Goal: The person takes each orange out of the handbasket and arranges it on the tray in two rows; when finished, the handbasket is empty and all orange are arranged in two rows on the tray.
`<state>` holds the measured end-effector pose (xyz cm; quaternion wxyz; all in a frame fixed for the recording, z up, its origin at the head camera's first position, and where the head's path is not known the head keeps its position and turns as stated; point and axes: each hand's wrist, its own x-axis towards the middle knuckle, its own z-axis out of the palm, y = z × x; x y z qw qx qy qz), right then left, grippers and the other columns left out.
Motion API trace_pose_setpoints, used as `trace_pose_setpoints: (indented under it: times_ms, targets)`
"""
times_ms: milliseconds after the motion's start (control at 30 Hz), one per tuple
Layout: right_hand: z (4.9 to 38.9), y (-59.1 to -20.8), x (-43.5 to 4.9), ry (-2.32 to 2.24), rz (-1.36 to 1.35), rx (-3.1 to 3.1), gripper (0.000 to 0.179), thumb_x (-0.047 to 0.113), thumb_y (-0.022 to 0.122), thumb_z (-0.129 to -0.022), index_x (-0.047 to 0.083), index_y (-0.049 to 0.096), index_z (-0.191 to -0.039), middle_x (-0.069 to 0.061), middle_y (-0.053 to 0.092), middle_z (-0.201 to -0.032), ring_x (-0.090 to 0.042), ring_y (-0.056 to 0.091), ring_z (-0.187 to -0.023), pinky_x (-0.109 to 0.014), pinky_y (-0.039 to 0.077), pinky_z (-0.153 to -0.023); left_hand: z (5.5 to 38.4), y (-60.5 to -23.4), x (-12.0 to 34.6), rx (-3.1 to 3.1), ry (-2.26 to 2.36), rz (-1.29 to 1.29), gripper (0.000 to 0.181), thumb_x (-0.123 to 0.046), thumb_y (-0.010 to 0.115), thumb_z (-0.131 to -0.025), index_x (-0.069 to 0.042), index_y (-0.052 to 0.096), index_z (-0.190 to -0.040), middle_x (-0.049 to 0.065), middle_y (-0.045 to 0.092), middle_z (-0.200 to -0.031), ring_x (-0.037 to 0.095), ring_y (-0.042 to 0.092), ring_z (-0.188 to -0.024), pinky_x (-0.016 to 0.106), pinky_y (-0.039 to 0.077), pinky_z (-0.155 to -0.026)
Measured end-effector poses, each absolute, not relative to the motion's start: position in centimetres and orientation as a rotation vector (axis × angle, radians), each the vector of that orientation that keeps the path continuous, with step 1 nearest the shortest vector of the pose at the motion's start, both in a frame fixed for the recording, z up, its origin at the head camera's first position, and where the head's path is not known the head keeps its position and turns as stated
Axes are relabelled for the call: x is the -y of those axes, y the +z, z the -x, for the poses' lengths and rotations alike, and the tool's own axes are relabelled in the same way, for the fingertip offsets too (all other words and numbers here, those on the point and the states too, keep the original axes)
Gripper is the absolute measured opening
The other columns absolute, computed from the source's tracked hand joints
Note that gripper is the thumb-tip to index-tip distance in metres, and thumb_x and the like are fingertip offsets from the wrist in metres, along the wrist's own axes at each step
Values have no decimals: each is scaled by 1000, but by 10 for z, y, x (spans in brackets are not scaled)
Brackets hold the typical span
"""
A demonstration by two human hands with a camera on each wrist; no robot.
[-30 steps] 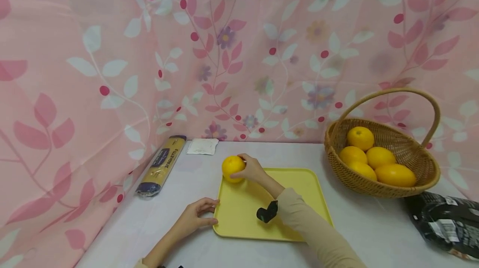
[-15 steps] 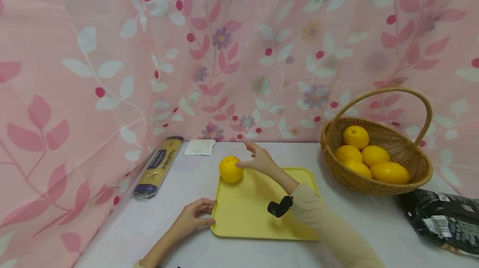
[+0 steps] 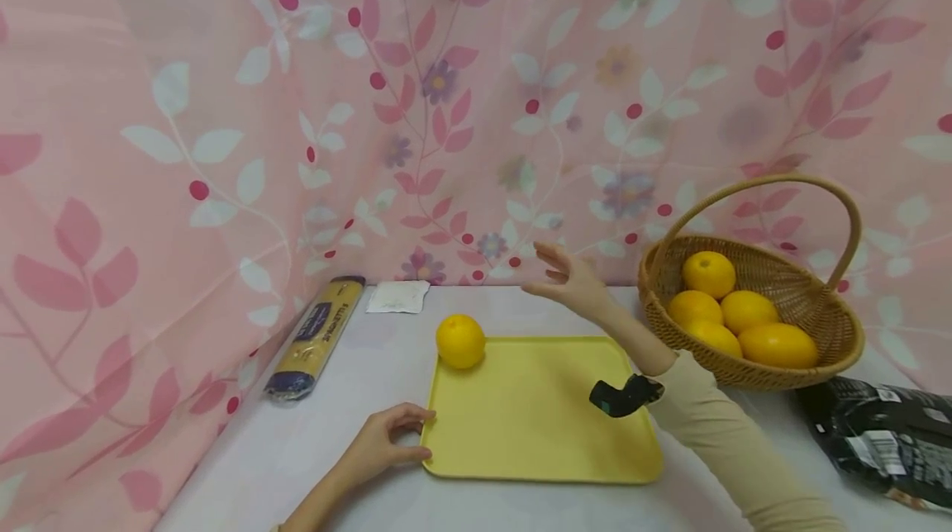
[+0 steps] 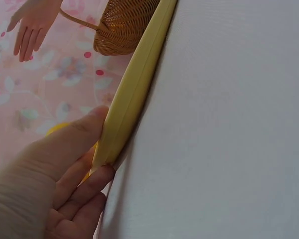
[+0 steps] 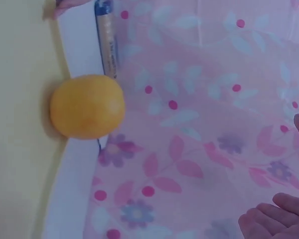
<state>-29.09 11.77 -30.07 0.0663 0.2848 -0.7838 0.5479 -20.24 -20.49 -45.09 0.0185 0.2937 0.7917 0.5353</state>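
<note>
A round orange-yellow fruit [image 3: 460,341] sits at the far left corner of a rectangular yellow tray [image 3: 543,416]. The right hand [image 3: 571,287], fingers apart, hangs in the air between fruit and brown wicker basket [image 3: 773,276]. The left hand's [image 3: 383,439] thumb and fingers touch the tray's left edge; whether they pinch it, I cannot tell.

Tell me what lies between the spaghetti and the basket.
The head view shows the white packet, the tray with one fruit at its far left corner, and the right hand in the air.
</note>
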Motion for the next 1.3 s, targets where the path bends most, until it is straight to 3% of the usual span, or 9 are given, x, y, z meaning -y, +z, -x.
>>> trace_pose_setpoints:
  times_ms: [167, 267, 367, 600, 1067, 1300]
  targets:
    - [286, -280, -157, 1676, -792, 2229, 47, 9, 62, -85, -6, 44, -125, -20, 47, -125, -27, 47, -112, -30, 39, -91, 195, -440, 202, -2442, 1677, -862, 39, -2, 75, -68, 9, 57, -101, 22, 61, -99, 29, 59, -81, 32, 48, -74]
    - [284, -272, -183, 1740, -751, 2035, 32, 7, 60, -86, -8, 54, -114, -12, 60, -110, -18, 57, -98, -21, 44, -82, 192, -441, 202, -2435, 1685, -825, 37, -3, 75, -69, 8, 57, -100, 21, 62, -97, 27, 59, -79, 30, 49, -72]
    - [281, -263, -209, 1816, -785, 1939, 26, 3, 57, -87, -6, 57, -112, -5, 63, -104, -13, 58, -93, -18, 44, -80, 190, -444, 202, -2431, 1697, -813, 37, -4, 75, -70, 8, 57, -100, 21, 61, -100, 26, 59, -80, 30, 49, -73]
    - [279, -251, -267, 1565, -709, 2205, 29, 8, 54, -90, -1, 56, -117, 4, 63, -106, -9, 55, -95, -14, 43, -78, 189, -445, 195, -2422, 1687, -783, 50, -7, 75, -71, 8, 51, -112, 24, 53, -116, 23, 58, -86, 29, 46, -79]
    - [288, -263, -316, 1733, -660, 2039, 23, -2, 53, -88, -9, 56, -109, 1, 65, -98, -8, 59, -89, -16, 45, -76, 192, -447, 197, -2418, 1718, -801, 48, -3, 74, -70, 9, 52, -111, 24, 56, -110, 29, 58, -86, 34, 47, -78]
    - [299, -265, -327, 1590, -400, 2199, 37, 9, 61, -86, 4, 53, -121, 12, 61, -104, 3, 54, -94, -8, 41, -74, 196, -444, 200, -2438, 1712, -849, 47, -3, 74, -70, 9, 52, -110, 23, 57, -108, 26, 59, -84, 34, 48, -76]
